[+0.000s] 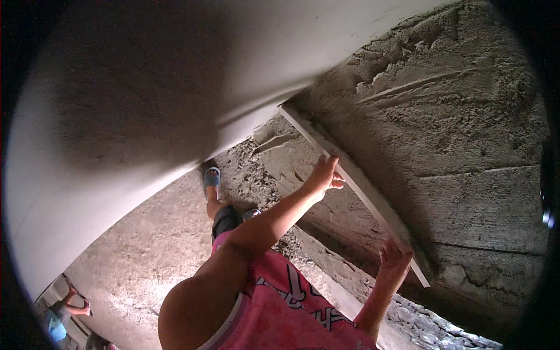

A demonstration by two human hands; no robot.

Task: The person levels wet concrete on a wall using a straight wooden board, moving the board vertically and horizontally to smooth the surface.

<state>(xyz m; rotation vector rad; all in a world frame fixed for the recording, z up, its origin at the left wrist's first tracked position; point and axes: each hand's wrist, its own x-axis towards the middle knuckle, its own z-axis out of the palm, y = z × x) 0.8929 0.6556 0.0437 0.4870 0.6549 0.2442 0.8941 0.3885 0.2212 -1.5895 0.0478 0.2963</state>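
At the far left a smooth pale wall [245, 58] curves across the view, and low beside it another person's foot [80, 308] shows near a blue thing [55, 328] too small to make out. Further right, a foot in a blue-grey sandal [212, 178] stands on the rough floor [134, 233], above the pink shirt [274, 309] of the person wearing the camera. The left hand [322, 178] comes next, its fingers bent and mostly closed on the near edge of a long pale bar [370, 201], around the middle of its upper half; what they do behind the edge is hidden. The bar slants from the meeting of the two walls down to the right, lying along or very near the rough wall — whether it touches all the way cannot be told. Toward its lower end the right hand [395, 256] has its fingers curled over the bar, short of the tip. The bar looks stiff and probably fairly light for its length, though awkward to steer from one point, so a hold near each end — as wide as the arms allow — should suit it. Rightmost spreads the grooved, rough grey wall [478, 134], likely gritty against the bar's edge.
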